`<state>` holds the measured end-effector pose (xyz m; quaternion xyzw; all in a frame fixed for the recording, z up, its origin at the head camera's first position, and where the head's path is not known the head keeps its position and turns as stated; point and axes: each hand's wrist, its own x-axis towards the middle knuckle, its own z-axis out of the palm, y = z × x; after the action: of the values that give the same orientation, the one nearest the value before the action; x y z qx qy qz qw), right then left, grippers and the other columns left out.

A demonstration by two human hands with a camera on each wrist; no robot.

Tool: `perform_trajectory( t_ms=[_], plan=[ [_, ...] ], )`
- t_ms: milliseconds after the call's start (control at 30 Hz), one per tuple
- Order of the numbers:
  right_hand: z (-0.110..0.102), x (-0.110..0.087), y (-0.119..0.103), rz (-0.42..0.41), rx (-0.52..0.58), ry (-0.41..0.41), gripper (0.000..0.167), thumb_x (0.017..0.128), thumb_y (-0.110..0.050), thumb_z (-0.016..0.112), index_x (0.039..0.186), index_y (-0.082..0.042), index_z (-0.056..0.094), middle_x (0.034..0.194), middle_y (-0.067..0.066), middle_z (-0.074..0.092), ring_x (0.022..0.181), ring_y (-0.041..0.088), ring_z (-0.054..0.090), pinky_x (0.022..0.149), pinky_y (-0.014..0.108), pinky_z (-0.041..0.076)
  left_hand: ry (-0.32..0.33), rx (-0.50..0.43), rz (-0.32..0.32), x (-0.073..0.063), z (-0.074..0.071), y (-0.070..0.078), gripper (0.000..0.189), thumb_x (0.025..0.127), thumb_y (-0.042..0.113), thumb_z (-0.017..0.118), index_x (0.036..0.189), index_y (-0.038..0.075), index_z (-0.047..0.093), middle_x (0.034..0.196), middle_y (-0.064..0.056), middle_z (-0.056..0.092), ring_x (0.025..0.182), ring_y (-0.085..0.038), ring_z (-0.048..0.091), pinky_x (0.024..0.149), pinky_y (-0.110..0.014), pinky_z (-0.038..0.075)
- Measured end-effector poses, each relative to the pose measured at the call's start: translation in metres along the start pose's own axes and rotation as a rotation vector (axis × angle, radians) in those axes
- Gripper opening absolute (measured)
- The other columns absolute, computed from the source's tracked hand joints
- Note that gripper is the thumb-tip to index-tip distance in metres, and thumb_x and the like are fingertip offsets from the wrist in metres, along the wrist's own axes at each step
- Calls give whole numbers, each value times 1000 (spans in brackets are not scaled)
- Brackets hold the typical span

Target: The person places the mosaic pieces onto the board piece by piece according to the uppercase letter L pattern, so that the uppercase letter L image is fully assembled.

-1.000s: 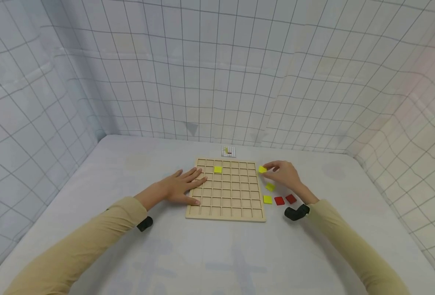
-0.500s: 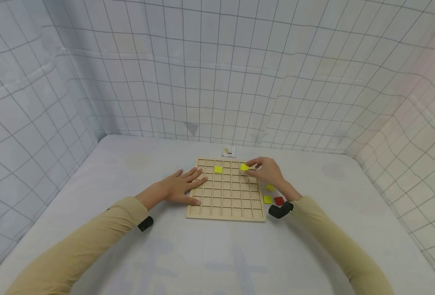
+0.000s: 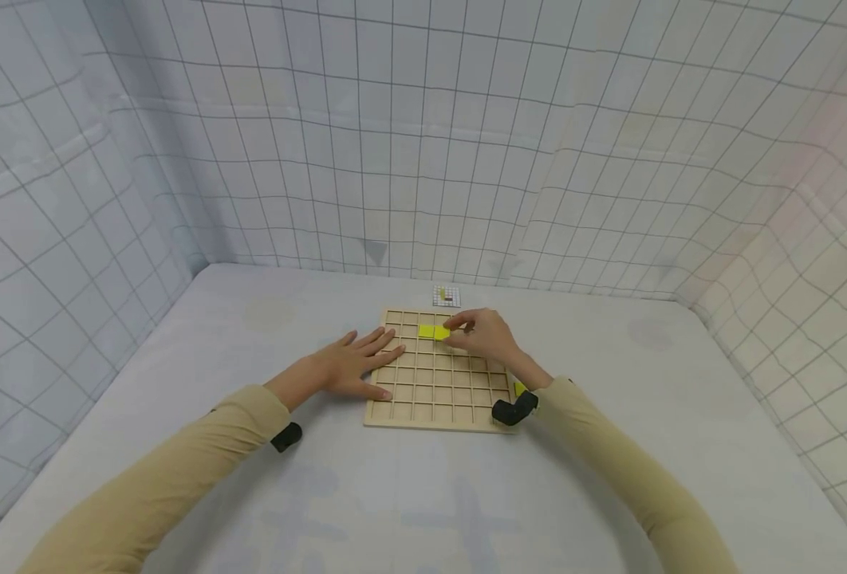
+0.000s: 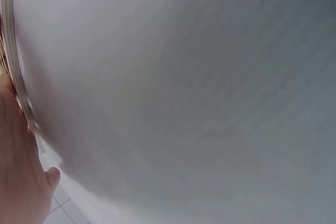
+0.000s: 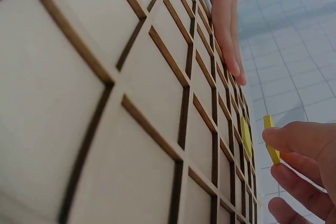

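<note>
A wooden grid board [image 3: 423, 395] lies on the table, with one yellow square tile [image 3: 426, 331] in a cell near its far side. My left hand [image 3: 348, 368] rests spread on the board's left edge. Above the board, my right hand [image 3: 486, 333] pinches a second yellow tile [image 3: 441, 333] just right of the first. The right wrist view shows this held tile [image 5: 273, 153] between thumb and finger, apart from the board. Only part of the left hand [image 4: 21, 166] and the board's side [image 4: 11, 40] show in the left wrist view.
A small patterned card [image 3: 447, 296] lies beyond the board's far edge. Another yellow tile [image 3: 520, 388] peeks out at the board's right, partly behind the right arm. Black wrist devices [image 3: 515, 410] sit on both wrists. Grid-patterned curtains [image 3: 423, 159] surround the table.
My right hand has carried the yellow tile leftward from beyond the board's right edge to beside the placed tile. Its arm now covers the red tiles. The left hand has stayed put.
</note>
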<state>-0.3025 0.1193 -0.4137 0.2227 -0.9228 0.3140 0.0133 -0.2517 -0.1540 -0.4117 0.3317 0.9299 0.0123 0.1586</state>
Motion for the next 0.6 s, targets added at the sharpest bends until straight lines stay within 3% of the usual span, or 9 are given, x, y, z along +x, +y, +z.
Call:
perform_trajectory(
  t_ms=[400, 600],
  plan=[
    [14, 2, -13, -38, -1, -63, 28, 79, -33, 78, 100, -14, 77, 93, 0, 75, 69, 9, 60, 57, 22, 45, 9, -5, 4, 3, 2, 0, 86, 90, 68, 44, 156, 22, 13, 163, -10, 1, 151, -32, 1, 116, -62, 7],
    [19, 6, -13, 5, -21, -74, 28, 79, -31, 79, 102, -16, 77, 96, 0, 75, 71, 10, 60, 59, 22, 45, 9, -4, 1, 3, 3, -3, 87, 89, 69, 44, 156, 24, 12, 164, -8, 0, 151, -30, -1, 117, -62, 6]
  ],
)
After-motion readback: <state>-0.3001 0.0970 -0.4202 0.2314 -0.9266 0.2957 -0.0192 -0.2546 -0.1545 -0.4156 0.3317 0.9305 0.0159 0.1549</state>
